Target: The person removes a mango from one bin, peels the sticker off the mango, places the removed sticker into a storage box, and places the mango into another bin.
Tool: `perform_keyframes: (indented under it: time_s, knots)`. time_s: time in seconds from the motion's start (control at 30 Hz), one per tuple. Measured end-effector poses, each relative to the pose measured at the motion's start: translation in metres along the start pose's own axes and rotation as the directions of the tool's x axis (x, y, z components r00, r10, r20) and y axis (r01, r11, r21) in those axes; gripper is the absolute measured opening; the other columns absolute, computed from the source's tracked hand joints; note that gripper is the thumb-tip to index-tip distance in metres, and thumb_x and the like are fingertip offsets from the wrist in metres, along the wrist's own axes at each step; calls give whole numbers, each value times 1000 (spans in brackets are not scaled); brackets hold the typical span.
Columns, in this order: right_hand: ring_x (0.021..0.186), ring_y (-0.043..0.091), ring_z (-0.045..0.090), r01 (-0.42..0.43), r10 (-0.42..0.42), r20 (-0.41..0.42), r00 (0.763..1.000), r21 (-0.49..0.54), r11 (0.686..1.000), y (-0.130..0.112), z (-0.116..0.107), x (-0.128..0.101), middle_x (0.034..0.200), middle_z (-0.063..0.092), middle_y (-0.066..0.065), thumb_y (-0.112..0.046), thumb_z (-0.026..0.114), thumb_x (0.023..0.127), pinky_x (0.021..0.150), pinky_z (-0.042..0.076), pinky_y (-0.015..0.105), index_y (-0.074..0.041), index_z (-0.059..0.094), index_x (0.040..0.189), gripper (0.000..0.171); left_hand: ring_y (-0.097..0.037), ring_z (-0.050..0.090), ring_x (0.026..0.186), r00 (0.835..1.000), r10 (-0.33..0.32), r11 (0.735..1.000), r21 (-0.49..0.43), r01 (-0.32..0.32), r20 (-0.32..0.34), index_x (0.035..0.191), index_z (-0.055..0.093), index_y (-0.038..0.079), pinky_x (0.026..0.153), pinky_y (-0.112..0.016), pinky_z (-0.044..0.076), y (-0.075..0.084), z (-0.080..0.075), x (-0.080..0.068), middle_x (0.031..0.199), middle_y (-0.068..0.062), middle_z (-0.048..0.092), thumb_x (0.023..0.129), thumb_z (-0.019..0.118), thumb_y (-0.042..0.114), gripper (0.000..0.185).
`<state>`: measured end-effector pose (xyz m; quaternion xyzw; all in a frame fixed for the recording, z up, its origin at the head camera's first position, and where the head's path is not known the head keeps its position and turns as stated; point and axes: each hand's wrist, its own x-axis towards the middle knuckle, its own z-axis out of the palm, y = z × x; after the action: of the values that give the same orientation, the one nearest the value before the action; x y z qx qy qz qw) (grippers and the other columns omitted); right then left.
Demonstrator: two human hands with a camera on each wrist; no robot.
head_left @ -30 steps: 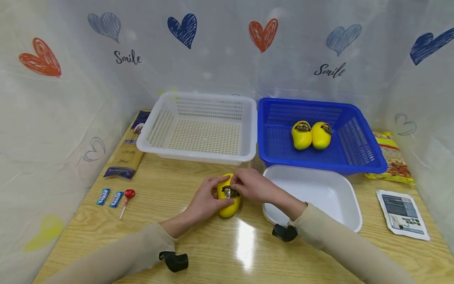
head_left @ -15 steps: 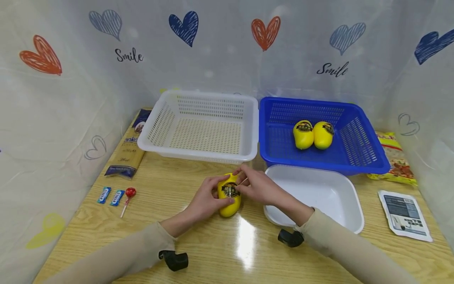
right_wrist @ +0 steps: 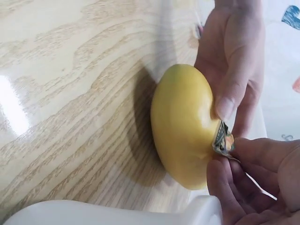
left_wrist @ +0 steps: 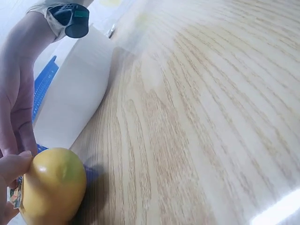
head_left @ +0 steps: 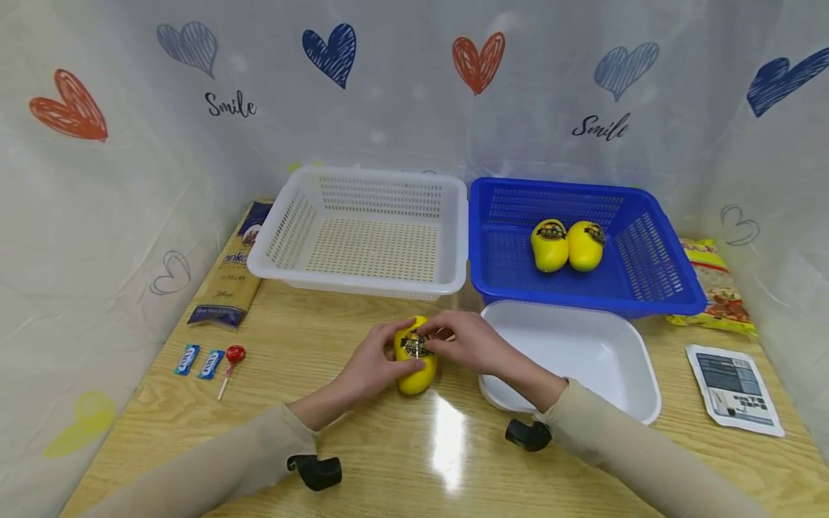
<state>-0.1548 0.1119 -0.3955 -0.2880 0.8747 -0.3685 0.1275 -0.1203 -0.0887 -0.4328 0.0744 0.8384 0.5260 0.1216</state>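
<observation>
A yellow mango (head_left: 416, 370) lies on the wooden table in front of the baskets. My left hand (head_left: 374, 363) grips it from the left, thumb over the top. My right hand (head_left: 468, 344) reaches in from the right, and its fingertips pinch the edge of the dark round sticker (head_left: 414, 347) on the mango. The right wrist view shows the mango (right_wrist: 183, 124) close up. There the left hand (right_wrist: 234, 61) wraps its far side, and the sticker (right_wrist: 223, 139) is lifted at one edge between the right hand's fingers (right_wrist: 248, 173). The left wrist view shows the mango (left_wrist: 54, 190) at the lower left.
A white basket (head_left: 363, 286) and a blue basket (head_left: 586, 306) stand behind, the blue one holding two mangoes (head_left: 566, 244). A white tray (head_left: 637, 360) sits right of the hands. A pasta packet (head_left: 233, 266), candies (head_left: 197, 360) and a lollipop (head_left: 234, 354) lie left. A snack bag (head_left: 715, 288) and a sachet (head_left: 735, 388) lie right.
The right hand's fingers have shifted slightly on the sticker. The mango and the left hand have stayed in place.
</observation>
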Motion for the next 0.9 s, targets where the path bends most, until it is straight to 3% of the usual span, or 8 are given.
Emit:
perform_keyframes:
  time_s: [0.13, 0.27, 0.37, 0.5, 0.7, 0.9]
  knots:
    - [83, 8, 66, 8, -9, -71, 997, -18, 1000, -1, 4, 1, 93, 72, -2, -12, 72, 88, 73, 52, 27, -11, 76, 99, 12, -27, 47, 126, 999, 32, 997, 76, -30, -16, 139, 54, 13, 106, -46, 38, -1, 1, 0, 136, -11, 52, 77, 85, 26, 70]
    - [82, 9, 65, 62, -67, -134, 989, -45, 997, -5, 3, -2, 90, 72, -1, -7, 71, 88, 72, 55, 27, -9, 77, 96, 10, -28, 51, 119, 998, 51, 995, 90, -47, -40, 137, 56, 10, 100, -47, 42, -2, 3, -1, 133, -13, 54, 76, 85, 27, 70]
    - [83, 11, 66, 90, -97, -235, 967, -38, 995, -15, -17, -6, 92, 71, 0, -5, 70, 87, 71, 56, 25, -8, 76, 96, 11, -28, 53, 112, 997, 51, 996, 78, -47, -59, 137, 56, 8, 93, -46, 47, -2, 4, -1, 130, -16, 54, 76, 85, 24, 69]
    - [85, 12, 63, 25, -13, -324, 946, 34, 999, -27, -55, -15, 96, 68, -3, -14, 71, 89, 75, 55, 29, -12, 73, 98, 9, -28, 54, 109, 997, 57, 996, 73, -54, -52, 138, 54, 8, 89, -44, 50, -2, 6, -2, 131, -17, 52, 77, 84, 19, 69]
    - [93, 15, 60, -105, 122, -235, 964, 85, 991, -12, -73, -35, 103, 63, -2, -24, 72, 90, 85, 52, 35, -16, 69, 101, 14, -29, 54, 109, 998, 48, 998, 48, -46, -34, 139, 53, 8, 87, -41, 52, 0, 8, -2, 131, -18, 49, 77, 83, 17, 69]
    - [94, 19, 62, -182, 204, -133, 970, 157, 971, 15, -74, -54, 114, 62, 4, -25, 72, 90, 78, 53, 33, -14, 70, 108, 21, -31, 54, 111, 1000, 21, 1000, 11, -21, -19, 140, 52, 9, 86, -40, 54, 0, 5, -4, 135, -18, 46, 79, 83, 15, 69]
